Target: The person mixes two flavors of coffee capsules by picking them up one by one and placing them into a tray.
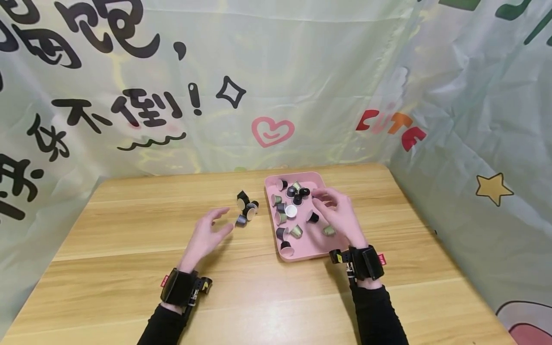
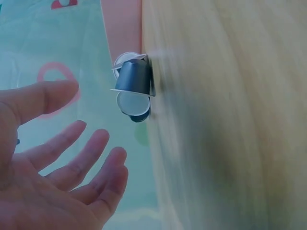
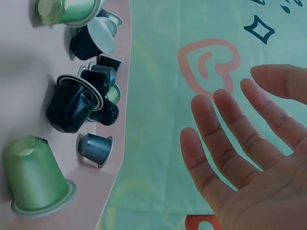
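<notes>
My left hand [image 1: 204, 237] hovers over the wooden table with thumb and fingers apart, holding nothing. Just beyond its fingertips lies a small cluster of coffee capsules, among them a blue-grey capsule [image 1: 241, 221] nearest the thumb. The left wrist view shows that blue-grey capsule [image 2: 133, 77] in front of others. Over the right side of a pink tray [image 1: 308, 245] is my right hand [image 1: 340, 215], its palm bare and fingers relaxed. Several black, grey and green capsules lie scattered in the tray, with a black capsule [image 3: 69, 109] and a green capsule [image 3: 36, 175] large in the right wrist view.
The tray stands right of the loose capsules, near the far edge of the wooden table [image 1: 129, 230]. A printed cloth [image 1: 327, 86] hangs behind the table and along its right side. Black straps with small cameras sit on both wrists.
</notes>
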### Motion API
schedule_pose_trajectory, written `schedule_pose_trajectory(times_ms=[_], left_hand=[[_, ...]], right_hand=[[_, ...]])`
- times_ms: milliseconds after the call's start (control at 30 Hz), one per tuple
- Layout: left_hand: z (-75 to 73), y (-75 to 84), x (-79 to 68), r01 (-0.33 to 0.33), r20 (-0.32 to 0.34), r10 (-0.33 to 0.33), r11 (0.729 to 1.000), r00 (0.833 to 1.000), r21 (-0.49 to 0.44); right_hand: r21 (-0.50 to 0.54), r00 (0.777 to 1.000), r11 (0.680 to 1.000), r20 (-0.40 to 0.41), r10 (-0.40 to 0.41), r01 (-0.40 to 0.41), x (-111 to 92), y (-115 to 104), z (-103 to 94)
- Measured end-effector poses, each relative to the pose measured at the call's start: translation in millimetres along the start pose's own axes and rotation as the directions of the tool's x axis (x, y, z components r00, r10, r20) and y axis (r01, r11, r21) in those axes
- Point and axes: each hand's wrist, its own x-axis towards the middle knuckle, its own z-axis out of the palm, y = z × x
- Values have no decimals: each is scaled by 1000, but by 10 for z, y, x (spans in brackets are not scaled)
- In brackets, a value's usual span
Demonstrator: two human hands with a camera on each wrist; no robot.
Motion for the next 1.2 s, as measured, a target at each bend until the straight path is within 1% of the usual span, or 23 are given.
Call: schedule_pose_trajectory(times_ms=[67, 133, 267, 400, 533, 633, 833, 967, 1067, 1133, 1200], left_hand=[[8, 1, -2, -14, 31, 13, 1000, 999, 22], [20, 1, -8, -47, 75, 43, 997, 996, 53], [50, -6, -30, -134, 150, 119, 986, 982, 96], [67, -11, -56, -226, 178, 199, 962, 964, 151], [70, -4, -73, -289, 212, 247, 936, 946, 202], [74, -3, -78, -309, 227, 259, 925, 939, 221], [93, -17, -74, -335, 219, 285, 910, 933, 243], [98, -15, -82, -360, 250, 298, 896, 921, 261], [105, -20, -85, -367, 267, 298, 893, 916, 261], [109, -24, -86, -366, 263, 297, 892, 918, 267], [112, -26, -82, -352, 256, 285, 896, 924, 272]], right_hand=[[11, 1000, 1000, 1, 9, -9, -2, -6, 10], [22, 1000, 1000, 1, 16, -16, -8, -9, 16], [40, 1000, 999, 3, 27, -27, -27, -13, 14], [48, 1000, 998, 6, 28, -29, -36, -12, 9], [46, 1000, 999, 4, 28, -28, -42, -10, 2], [48, 1000, 998, 5, 31, -31, -39, 1, 0], [46, 1000, 999, 10, 28, -29, -37, 19, -12], [36, 999, 999, 13, 29, -29, -37, 17, -17], [35, 999, 999, 17, 32, -33, -31, 16, -15], [34, 999, 999, 19, 33, -33, -28, 17, -15], [33, 999, 999, 19, 33, -33, -25, 18, -15]])
